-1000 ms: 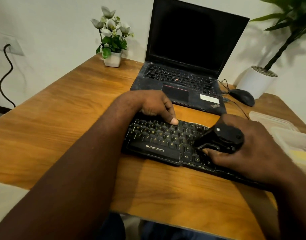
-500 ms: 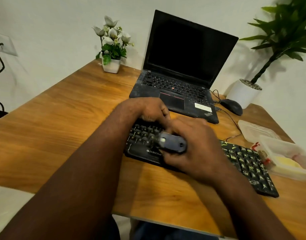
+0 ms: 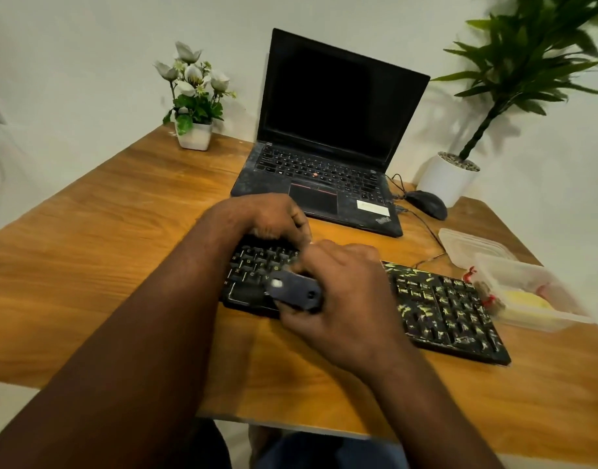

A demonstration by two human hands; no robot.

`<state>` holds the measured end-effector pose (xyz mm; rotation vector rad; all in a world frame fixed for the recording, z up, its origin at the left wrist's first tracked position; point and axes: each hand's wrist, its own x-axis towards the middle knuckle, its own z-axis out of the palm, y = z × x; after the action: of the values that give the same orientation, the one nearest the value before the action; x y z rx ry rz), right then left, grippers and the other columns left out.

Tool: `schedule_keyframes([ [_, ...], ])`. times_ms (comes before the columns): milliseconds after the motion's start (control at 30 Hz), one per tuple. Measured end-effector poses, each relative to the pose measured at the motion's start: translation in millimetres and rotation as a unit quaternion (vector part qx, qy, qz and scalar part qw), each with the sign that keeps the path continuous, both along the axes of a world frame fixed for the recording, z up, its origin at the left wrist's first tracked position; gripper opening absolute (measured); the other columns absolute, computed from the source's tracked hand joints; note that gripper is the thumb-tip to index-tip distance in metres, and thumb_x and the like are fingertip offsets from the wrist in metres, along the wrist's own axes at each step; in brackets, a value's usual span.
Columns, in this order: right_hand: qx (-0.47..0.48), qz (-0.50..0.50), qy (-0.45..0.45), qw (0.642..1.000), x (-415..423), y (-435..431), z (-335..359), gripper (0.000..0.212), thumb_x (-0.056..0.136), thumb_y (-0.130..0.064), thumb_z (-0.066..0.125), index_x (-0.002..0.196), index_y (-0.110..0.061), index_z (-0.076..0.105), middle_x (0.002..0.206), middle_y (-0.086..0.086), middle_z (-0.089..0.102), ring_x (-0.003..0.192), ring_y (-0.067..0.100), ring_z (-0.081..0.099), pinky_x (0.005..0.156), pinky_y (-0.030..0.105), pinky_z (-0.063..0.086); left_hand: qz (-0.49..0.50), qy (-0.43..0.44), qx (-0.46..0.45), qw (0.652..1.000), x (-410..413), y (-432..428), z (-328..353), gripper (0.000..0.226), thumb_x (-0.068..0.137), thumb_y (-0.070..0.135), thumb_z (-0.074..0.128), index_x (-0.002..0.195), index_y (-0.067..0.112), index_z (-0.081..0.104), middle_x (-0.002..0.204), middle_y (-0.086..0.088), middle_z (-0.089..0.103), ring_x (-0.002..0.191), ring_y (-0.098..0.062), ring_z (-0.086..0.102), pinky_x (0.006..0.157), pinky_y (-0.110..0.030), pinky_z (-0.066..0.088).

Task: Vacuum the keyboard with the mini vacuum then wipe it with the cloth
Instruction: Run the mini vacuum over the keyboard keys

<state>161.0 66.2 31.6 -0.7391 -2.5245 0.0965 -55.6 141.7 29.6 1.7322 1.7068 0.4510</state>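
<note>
Wooden table (image 3: 104,248). On it: keyboard (image 3: 443,309), open laptop (image 3: 324,170), mouse (image 3: 426,204), small flower pot (image 3: 194,135), white planter (image 3: 446,177), clear plastic containers (image 3: 527,299) at right.

Wooden table (image 3: 87,252), orange-brown grain, is standing against a plain white wall (image 3: 70,45). Light is casting soft leaf shadows from the potted plant (image 3: 534,55) onto that wall, right side.
</note>
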Motion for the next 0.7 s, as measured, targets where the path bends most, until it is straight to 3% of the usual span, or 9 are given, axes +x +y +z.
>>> schedule_keyframes([
  [133,0.006,0.036,0.0,0.999,-32,-10,-2,0.032,0.076,-0.043,0.077,0.098,-0.034,0.056,0.097,-0.015,0.061,0.092,0.01,0.057,0.1,0.046,0.041,-0.004,0.001,0.006,1.0,0,0,-1,0.008,0.091,0.024,0.076,0.09,0.03,0.081,0.09,0.012,0.078,0.089,-0.008,0.071,0.09,-0.036,0.055],
  [200,-0.002,0.025,0.0,1.0,-15,-5,-1,0.032,0.075,-0.049,0.072,0.098,-0.037,0.055,0.099,-0.019,0.06,0.093,0.005,0.053,0.1,0.045,0.041,-0.01,-0.007,0.002,1.0,1,0,0,0.006,0.087,0.031,0.08,0.093,0.029,0.081,0.091,0.012,0.079,0.092,-0.01,0.071,0.091,-0.036,0.054],
  [300,-0.029,-0.011,-0.026,0.999,39,10,0,0.032,0.072,-0.06,0.062,0.097,-0.048,0.046,0.093,-0.029,0.05,0.092,-0.004,0.046,0.102,0.049,0.042,-0.009,-0.037,-0.018,0.999,1,-1,2,0.029,0.077,0.045,0.083,0.096,0.024,0.081,0.092,0.009,0.079,0.096,-0.013,0.071,0.091,-0.037,0.051],
  [367,-0.024,-0.05,-0.031,0.998,79,18,4,0.041,0.07,-0.057,0.073,0.096,-0.052,0.042,0.089,-0.033,0.048,0.087,-0.008,0.046,0.093,0.05,0.046,-0.014,-0.038,-0.024,0.999,1,-1,2,0.027,0.081,0.043,0.082,0.097,0.021,0.08,0.092,0.009,0.078,0.096,-0.013,0.07,0.091,-0.036,0.049],
  [433,-0.02,-0.095,-0.035,0.995,109,23,9,0.051,0.065,-0.043,0.088,0.092,-0.048,0.045,0.087,-0.029,0.053,0.083,-0.008,0.048,0.078,0.043,0.046,-0.018,-0.039,-0.022,0.999,1,0,1,0.025,0.083,0.041,0.081,0.098,0.021,0.079,0.093,0.009,0.078,0.097,-0.013,0.07,0.089,-0.035,0.048],
  [533,-0.028,-0.135,-0.028,0.99,120,20,14,0.05,0.063,-0.037,0.091,0.087,-0.043,0.047,0.081,-0.024,0.055,0.076,-0.003,0.05,0.069,0.034,0.038,-0.017,-0.043,-0.022,0.999,1,0,0,0.024,0.083,0.038,0.081,0.098,0.02,0.079,0.093,0.008,0.078,0.095,-0.012,0.07,0.086,-0.034,0.046],
  [633,-0.019,-0.102,0.009,0.995,95,10,8,0.045,0.066,-0.049,0.08,0.093,-0.05,0.044,0.086,-0.033,0.049,0.082,-0.007,0.048,0.082,0.043,0.046,-0.019,-0.053,-0.026,0.998,2,-2,2,0.037,0.073,0.047,0.081,0.097,0.019,0.079,0.093,0.007,0.078,0.093,-0.012,0.071,0.086,-0.034,0.048],
  [700,-0.022,-0.068,0.024,0.997,70,3,1,0.035,0.07,-0.059,0.066,0.097,-0.047,0.048,0.09,-0.031,0.053,0.087,-0.005,0.051,0.093,0.045,0.044,-0.018,-0.052,-0.026,0.998,3,-3,2,0.041,0.069,0.05,0.08,0.097,0.02,0.079,0.093,0.007,0.079,0.093,-0.012,0.071,0.086,-0.035,0.048],
])
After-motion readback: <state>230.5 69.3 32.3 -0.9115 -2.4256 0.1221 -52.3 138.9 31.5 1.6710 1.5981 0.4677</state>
